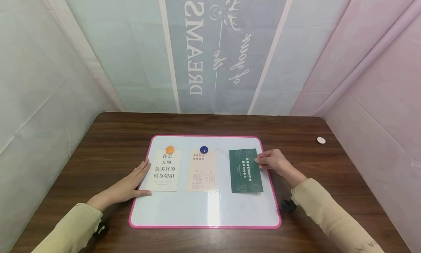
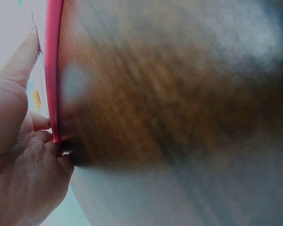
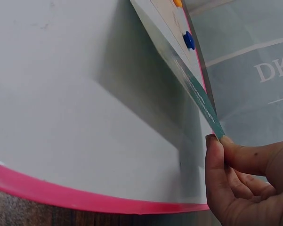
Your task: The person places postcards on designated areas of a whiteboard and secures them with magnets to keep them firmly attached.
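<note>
A whiteboard (image 1: pixel 177 211) with a pink rim lies on the table. My right hand (image 1: pixel 274 160) pinches a dark green postcard (image 1: pixel 245 178) by its right edge, between thumb and fingers. In the right wrist view the green postcard (image 3: pixel 198 96) is tilted, its near part raised off the white surface above a shadow. At the board's left rim my left hand (image 1: pixel 128 183) rests with fingers straight and the thumb on the white surface. Beside it is a cream postcard (image 1: pixel 166 183) under an orange magnet (image 1: pixel 169 150). A pale pink postcard (image 1: pixel 201 167) sits in the middle, under a blue magnet (image 1: pixel 204 149).
A round white magnet-like disc (image 1: pixel 321 140) lies on the dark wood table (image 1: pixel 296 132), right of the board. A printed curtain (image 1: pixel 210 103) hangs behind the table's far edge, and pale cloth hangs along both sides.
</note>
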Tool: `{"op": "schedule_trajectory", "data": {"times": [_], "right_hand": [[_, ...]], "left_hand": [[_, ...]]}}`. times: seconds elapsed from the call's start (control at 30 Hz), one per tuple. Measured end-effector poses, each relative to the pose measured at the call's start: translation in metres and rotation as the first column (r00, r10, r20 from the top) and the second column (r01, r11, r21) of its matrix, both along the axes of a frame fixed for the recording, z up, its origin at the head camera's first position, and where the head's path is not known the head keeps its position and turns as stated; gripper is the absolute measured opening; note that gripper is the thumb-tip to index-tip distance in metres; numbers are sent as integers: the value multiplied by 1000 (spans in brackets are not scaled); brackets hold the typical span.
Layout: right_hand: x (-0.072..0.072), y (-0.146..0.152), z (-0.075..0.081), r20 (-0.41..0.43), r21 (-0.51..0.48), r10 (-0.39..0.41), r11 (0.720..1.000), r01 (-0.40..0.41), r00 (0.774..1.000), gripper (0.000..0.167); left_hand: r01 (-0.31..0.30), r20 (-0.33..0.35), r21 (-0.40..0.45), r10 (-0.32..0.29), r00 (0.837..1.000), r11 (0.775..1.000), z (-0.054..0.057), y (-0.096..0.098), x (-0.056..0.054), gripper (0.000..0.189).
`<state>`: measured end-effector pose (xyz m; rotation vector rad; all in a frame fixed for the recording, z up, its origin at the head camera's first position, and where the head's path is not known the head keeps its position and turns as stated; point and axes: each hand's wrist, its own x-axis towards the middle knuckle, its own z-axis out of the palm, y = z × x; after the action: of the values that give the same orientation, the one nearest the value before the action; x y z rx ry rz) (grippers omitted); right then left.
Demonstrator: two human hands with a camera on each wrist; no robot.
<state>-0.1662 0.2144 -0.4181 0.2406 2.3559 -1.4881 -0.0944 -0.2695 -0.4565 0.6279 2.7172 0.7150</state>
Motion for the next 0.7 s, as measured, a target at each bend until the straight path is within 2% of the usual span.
{"op": "schedule_trajectory", "data": {"times": [0.37, 0.7], "right_hand": [[-1, -4, -2, -29, 110, -9, 994, 12, 1000, 30], [-3, -7, -5, -89, 273, 25, 962, 1, 996, 25]], "left_hand": [[-4, 9, 1, 4, 1000, 1000, 2, 1, 1, 101], [-4, 8, 0, 4, 1000, 1000, 3, 1, 1, 100]]}}
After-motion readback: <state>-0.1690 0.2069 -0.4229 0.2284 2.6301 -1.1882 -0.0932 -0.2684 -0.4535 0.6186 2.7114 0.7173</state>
